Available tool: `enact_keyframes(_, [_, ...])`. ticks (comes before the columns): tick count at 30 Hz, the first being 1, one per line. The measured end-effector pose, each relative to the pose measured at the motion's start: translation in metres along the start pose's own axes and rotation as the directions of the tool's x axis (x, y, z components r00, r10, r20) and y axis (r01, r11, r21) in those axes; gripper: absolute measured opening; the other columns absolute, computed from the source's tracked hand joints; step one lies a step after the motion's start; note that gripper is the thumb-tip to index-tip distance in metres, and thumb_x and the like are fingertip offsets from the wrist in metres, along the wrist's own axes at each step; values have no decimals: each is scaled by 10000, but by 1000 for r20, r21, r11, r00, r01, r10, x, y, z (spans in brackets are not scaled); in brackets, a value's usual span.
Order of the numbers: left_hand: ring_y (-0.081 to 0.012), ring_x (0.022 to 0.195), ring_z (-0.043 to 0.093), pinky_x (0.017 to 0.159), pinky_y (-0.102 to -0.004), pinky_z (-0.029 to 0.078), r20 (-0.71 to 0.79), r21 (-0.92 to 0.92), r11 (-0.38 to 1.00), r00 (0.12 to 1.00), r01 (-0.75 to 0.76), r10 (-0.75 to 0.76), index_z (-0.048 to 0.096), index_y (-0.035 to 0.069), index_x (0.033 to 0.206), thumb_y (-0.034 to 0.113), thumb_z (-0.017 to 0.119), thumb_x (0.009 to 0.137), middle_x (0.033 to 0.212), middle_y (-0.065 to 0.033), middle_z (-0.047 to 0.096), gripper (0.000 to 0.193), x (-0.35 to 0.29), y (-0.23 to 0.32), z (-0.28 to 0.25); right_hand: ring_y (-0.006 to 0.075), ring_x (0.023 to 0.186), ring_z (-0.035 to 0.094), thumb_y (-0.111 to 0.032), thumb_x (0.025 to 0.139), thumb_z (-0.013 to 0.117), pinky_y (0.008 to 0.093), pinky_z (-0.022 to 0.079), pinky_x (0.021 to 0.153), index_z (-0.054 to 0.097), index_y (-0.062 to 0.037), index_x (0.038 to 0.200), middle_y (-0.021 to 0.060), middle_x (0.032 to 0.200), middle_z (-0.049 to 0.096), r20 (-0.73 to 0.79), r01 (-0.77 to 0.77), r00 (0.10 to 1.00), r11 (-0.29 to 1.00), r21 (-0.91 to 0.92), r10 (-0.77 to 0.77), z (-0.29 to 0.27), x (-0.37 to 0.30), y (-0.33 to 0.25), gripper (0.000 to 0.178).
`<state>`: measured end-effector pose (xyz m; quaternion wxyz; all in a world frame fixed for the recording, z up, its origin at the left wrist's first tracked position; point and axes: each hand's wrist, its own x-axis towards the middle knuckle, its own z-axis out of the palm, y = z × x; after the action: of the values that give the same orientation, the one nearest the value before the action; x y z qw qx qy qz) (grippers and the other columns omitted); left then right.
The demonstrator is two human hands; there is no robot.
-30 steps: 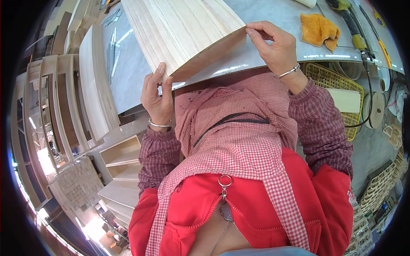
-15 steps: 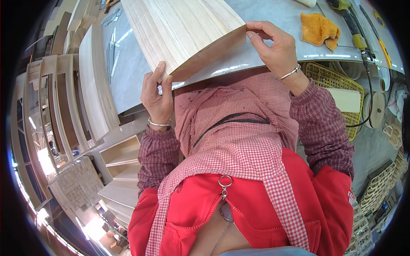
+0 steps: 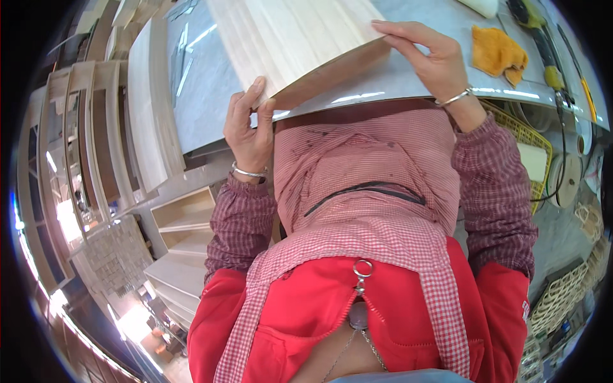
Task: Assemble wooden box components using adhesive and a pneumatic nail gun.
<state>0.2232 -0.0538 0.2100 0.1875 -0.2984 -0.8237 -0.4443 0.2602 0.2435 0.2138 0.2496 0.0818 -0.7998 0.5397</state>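
A pale wooden box (image 3: 303,45) with a grained flat top stands tilted over the near edge of the workbench (image 3: 203,115). My left hand (image 3: 250,124) grips its near left corner, thumb apart on the near side and fingers along the top. At the near right corner, my right hand (image 3: 434,54) pinches the edge between thumb and fingers. The underside and far end of the box are hidden. To the right of my right hand lies a crumpled orange cloth (image 3: 499,54) on the bench.
A black and green power tool (image 3: 543,48) with a cable lies at the bench's right. Thin glass-like strips (image 3: 185,60) lie left of the box. Stacked wooden boards (image 3: 152,105) stand further left. A yellow plastic crate (image 3: 539,137) sits below the bench at right.
The whole view has shifted, so the bench and box sit higher and further right in the picture. Both hands keep their hold on the box's near corners.
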Motion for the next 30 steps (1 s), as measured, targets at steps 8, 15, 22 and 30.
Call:
enact_keyframes(8, [-143, 750, 506, 672, -244, 426, 25, 396, 911, 993, -117, 116, 675, 70, 1070, 77, 700, 784, 895, -34, 598, 287, 16, 28, -9, 94, 881, 625, 17, 866, 586, 168, 472, 830, 690, -61, 1064, 2, 1055, 687, 62, 26, 998, 995, 94, -32, 3, 5, 9, 237])
enact_keyframes(15, [-183, 946, 595, 831, -286, 492, 88, 392, 864, 947, -317, 308, 697, 87, 1030, 56, 709, 751, 1028, -45, 656, 281, 38, 31, 22, 84, 839, 638, 22, 844, 607, 157, 484, 806, 708, -85, 1035, -10, 1009, 704, 49, 57, 997, 995, 83, -61, 3, 9, 6, 241])
enact_keyframes(22, [-205, 1012, 608, 858, -293, 494, 62, 384, 854, 933, -351, 355, 696, 76, 1019, 61, 721, 729, 1045, -35, 664, 292, 35, 25, 30, 84, 839, 640, 12, 847, 612, 159, 487, 812, 706, -82, 1036, -11, 1015, 703, 50, 54, 997, 994, 95, -59, 2, 10, 8, 232])
enact_keyframes(30, [-206, 987, 618, 865, -293, 495, 42, 384, 865, 942, -322, 332, 696, 59, 1009, 28, 711, 726, 1033, -40, 670, 285, 33, 32, 33, 60, 773, 611, -4, 843, 627, 143, 469, 733, 715, -90, 1027, -13, 996, 709, 102, -29, 995, 986, 165, 12, -4, 13, 12, 222])
